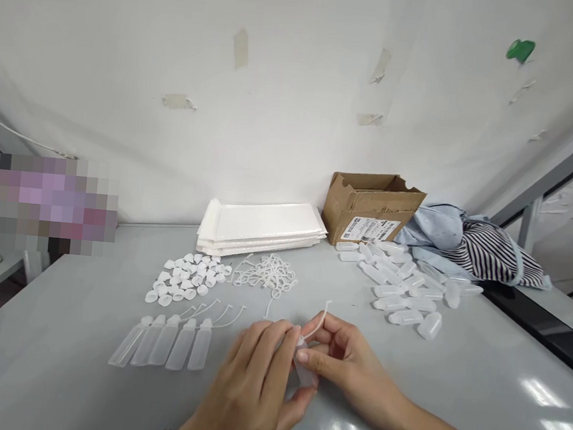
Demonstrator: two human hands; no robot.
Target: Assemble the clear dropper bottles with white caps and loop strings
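Between my two hands is a small translucent plastic bottle [305, 375], tilted, with a thin white strap [320, 323] rising from its neck. My left hand [257, 380] is closed around the bottle from the left, its fingers over the neck and its thumb low on the body. From the right, my right hand [341, 357] pinches at the neck and the base of the strap. Fingers hide much of the bottle. Left of my hands, several like bottles [168, 343] lie in a row, most with straps trailing from their necks.
Beyond the row lie a pile of white caps [188, 278] and a tangle of white straps [271, 274]. Loose bottles [405, 285] are heaped at right, before a cardboard box [372, 209]. White padded envelopes [265, 226] are stacked by the wall; striped cloth [494, 253] lies far right.
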